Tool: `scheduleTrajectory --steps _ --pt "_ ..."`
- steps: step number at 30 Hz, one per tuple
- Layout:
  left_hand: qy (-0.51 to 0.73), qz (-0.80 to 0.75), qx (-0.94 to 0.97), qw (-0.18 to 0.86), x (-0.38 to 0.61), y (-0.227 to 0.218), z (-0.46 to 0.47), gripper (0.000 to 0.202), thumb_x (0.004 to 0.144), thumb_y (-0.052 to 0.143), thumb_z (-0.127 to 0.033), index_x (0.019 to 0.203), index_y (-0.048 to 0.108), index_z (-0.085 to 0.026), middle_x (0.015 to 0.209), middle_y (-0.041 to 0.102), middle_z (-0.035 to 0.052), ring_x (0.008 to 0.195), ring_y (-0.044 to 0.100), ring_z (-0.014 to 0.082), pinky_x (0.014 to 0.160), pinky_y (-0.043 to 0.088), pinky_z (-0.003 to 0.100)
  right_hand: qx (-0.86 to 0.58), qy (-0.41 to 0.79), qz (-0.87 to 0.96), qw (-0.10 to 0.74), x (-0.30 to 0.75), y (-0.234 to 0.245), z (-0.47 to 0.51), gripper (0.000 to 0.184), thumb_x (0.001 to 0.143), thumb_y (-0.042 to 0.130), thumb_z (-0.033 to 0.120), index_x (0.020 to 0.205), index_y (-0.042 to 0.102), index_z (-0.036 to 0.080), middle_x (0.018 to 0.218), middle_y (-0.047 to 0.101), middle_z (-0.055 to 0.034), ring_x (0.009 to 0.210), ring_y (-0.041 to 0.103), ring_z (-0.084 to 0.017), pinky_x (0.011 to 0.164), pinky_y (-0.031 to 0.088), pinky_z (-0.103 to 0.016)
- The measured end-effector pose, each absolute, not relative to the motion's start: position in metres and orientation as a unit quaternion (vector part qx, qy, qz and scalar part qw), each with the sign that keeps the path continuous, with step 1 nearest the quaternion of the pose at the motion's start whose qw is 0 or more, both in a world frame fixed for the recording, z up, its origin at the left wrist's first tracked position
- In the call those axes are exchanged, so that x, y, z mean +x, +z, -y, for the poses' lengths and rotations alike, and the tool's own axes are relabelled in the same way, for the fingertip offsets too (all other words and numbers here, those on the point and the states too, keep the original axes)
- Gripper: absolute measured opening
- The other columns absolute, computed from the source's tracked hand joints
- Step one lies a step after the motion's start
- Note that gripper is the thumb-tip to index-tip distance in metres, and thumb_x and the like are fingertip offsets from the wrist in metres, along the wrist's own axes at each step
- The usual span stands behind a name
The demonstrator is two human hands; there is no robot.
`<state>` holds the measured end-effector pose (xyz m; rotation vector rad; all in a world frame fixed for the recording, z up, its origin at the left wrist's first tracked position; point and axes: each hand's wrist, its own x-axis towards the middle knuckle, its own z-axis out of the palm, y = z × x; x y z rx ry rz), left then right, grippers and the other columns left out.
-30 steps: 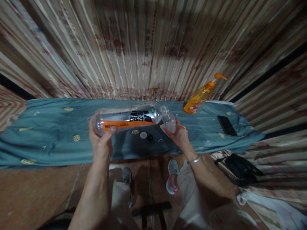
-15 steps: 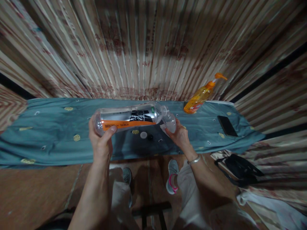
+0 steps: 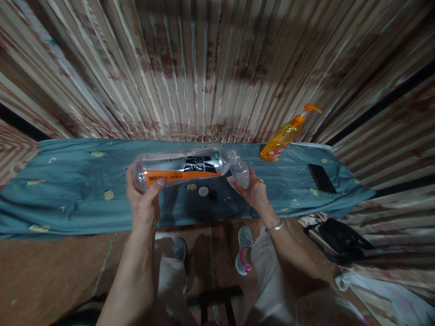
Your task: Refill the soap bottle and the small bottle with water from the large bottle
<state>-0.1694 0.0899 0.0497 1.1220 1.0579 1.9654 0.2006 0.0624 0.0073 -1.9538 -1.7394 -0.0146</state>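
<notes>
My left hand grips the base end of a large clear plastic bottle with an orange and black label, held almost level above the table. Its open neck points right, into the mouth of a small clear bottle. My right hand, with a bangle on the wrist, is wrapped round that small bottle. Under the two bottles, a white cap and a small dark cap lie on the blue-green cloth that covers the table.
An orange pump bottle stands at the table's back right. A black phone lies flat near the right end. A striped curtain hangs behind. A dark bag sits on the floor at right; my shoes show below.
</notes>
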Motion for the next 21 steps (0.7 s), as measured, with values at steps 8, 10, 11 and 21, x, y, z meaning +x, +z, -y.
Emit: scheduleTrajectory --steps 8,10,11,21 --pt "0.733 -0.418 0.432 0.319 -0.169 0.0528 -0.0889 0.096 0.065 0.124 -0.067 0.147 0.085 -0.035 0.161 0.086 0.0089 0.154 0.08 0.0423 0.144 0.06 0.064 -0.719 -0.003 0.643 0.264 0.202 0.0053 -0.0627 0.08 0.112 0.08 0.064 0.17 0.072 0.009 0.121 0.098 -0.0249 0.107 0.095 -0.041 0.091 0.073 -0.044" --pt "0.728 -0.423 0.436 0.318 -0.1718 0.0532 -0.0886 0.097 0.064 0.124 -0.067 0.148 0.085 -0.034 0.161 0.086 0.0093 0.152 0.081 0.0422 0.143 0.06 0.064 -0.717 -0.01 0.644 0.266 0.2017 0.0046 -0.0628 0.08 0.113 0.079 0.066 0.169 0.072 0.009 0.119 0.098 -0.0243 0.105 0.095 -0.041 0.09 0.073 -0.044" --pt "0.726 -0.424 0.439 0.317 -0.1728 0.0531 -0.0887 0.098 0.064 0.124 -0.067 0.148 0.085 -0.034 0.161 0.086 0.0095 0.152 0.081 0.0425 0.143 0.061 0.065 -0.717 -0.014 0.644 0.267 0.2014 0.0045 -0.0629 0.08 0.113 0.079 0.066 0.168 0.072 0.009 0.118 0.098 -0.0239 0.104 0.095 -0.04 0.09 0.073 -0.044" --pt "0.73 -0.42 0.435 0.317 -0.17 0.0551 -0.0872 0.093 0.066 0.121 -0.07 0.145 0.085 -0.036 0.161 0.085 0.0094 0.159 0.077 0.0466 0.146 0.057 0.071 -0.724 -0.004 0.637 0.265 0.2002 0.0056 -0.0624 0.079 0.112 0.082 0.061 0.17 0.071 0.008 0.124 0.098 -0.0269 0.108 0.096 -0.042 0.092 0.074 -0.044"
